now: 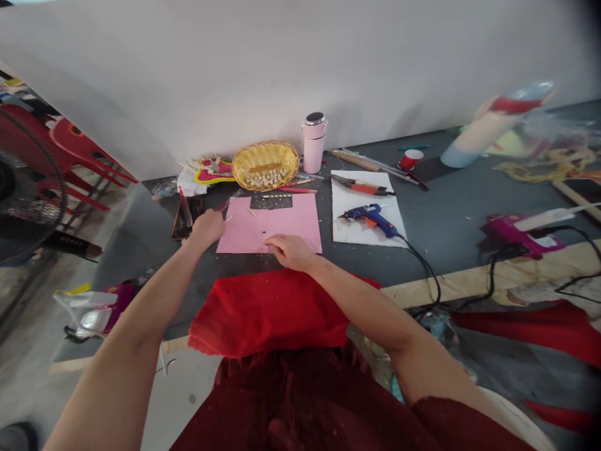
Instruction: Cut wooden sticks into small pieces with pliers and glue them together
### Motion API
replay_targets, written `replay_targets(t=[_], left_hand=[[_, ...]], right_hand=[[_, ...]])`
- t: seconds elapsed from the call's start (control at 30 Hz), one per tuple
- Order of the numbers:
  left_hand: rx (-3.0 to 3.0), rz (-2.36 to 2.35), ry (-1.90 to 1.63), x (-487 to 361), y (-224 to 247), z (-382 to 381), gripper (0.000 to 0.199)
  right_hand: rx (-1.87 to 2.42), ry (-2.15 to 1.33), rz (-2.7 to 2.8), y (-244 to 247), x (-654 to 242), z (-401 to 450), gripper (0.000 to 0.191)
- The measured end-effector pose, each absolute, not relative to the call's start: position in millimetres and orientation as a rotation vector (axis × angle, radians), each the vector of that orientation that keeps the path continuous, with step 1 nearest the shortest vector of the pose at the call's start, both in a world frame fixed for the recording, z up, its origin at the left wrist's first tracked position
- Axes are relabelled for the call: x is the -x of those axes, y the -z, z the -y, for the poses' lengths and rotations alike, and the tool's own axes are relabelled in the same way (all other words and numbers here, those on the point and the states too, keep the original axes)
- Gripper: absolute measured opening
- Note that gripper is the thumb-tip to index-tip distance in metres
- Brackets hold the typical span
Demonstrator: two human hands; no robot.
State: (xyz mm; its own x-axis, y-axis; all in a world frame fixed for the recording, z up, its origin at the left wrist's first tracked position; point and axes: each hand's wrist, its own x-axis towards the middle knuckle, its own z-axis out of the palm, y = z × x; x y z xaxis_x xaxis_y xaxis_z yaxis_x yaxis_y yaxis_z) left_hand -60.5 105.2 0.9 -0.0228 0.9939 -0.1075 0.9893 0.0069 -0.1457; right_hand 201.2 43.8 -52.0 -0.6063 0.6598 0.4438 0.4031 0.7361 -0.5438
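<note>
My left hand (209,227) is closed at the left edge of a pink sheet (300,219), beside a dark tray (182,219). A tiny pale stick (228,218) shows by its fingers; whether they hold it I cannot tell. Over the lower middle of the sheet, my right hand (290,249) has thumb and forefinger pinched together, and anything between them is too small to name. Another short pale stick (252,212) lies on the sheet, with a dark speck (263,232) nearby. A folded red cloth (272,310) lies at the table's front edge.
Behind the sheet stand a wicker basket (244,156) of small pale pieces and a pink flask (313,144). To the right, a blue glue gun (373,218) rests on a white board (350,235), its cord trailing off the front. A fan (28,181) is at far left.
</note>
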Motion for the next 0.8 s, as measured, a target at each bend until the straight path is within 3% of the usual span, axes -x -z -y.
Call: replay_targets(t=[0.4, 0.53, 0.7, 0.8], left_hand=[[2.25, 2.234, -0.298, 5.8, -4.2, -124.5, 0.033], [2.478, 1.951, -0.109, 0.9, -0.3, -137.0, 0.031], [2.612, 1.777, -0.191, 5.5, 9.6, -157.1, 0.022], [2.672, 1.612, -0.013, 2.3, 10.9, -154.8, 0.021]], right_hand=[[0.792, -0.549, 2.305, 50.5, -200.3, -43.7, 0.025], [0.807, -0.55, 2.329, 49.6, -199.4, -44.2, 0.025], [0.832, -0.517, 2.336, 50.4, -198.5, -45.2, 0.025], [0.814, -0.497, 2.336, 51.1, -198.5, -44.9, 0.025]])
